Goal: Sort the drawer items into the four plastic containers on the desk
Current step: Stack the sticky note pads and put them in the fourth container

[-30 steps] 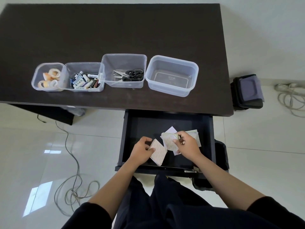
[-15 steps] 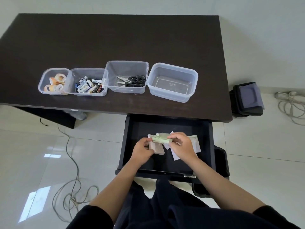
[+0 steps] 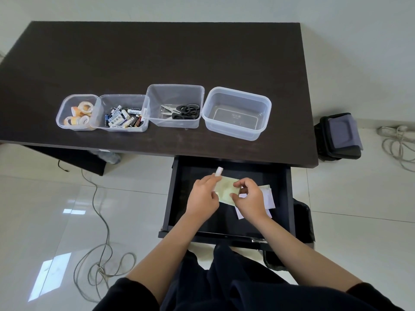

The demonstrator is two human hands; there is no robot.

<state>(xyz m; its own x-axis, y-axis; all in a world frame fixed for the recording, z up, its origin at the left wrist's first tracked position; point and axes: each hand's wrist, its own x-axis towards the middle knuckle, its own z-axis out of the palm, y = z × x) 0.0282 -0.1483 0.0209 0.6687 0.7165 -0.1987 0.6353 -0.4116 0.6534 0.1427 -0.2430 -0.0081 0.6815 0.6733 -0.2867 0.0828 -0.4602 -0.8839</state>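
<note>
Left hand (image 3: pixel 203 195): the left edge of a pale green sticky-note pad (image 3: pixel 225 190) is gripped over the open drawer (image 3: pixel 175 198).
Right hand (image 3: pixel 248 197): the pad's right side is pinched.
Drawer: white notes (image 3: pixel 267 196) are left at the right.
Done: tape rolls (image 3: pixel 79 114), batteries (image 3: pixel 123 117) and scissors (image 3: pixel 182 111) are sorted.
Left: the far-right container (image 3: pixel 235 113) is unfilled; the notes probably belong there.

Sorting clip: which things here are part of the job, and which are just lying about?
Job: paper pads held by left hand and right hand; loose pads in drawer; tape tub; battery tub; scissors tub; empty tub.
Lying about: floor cables; black bag.
</note>
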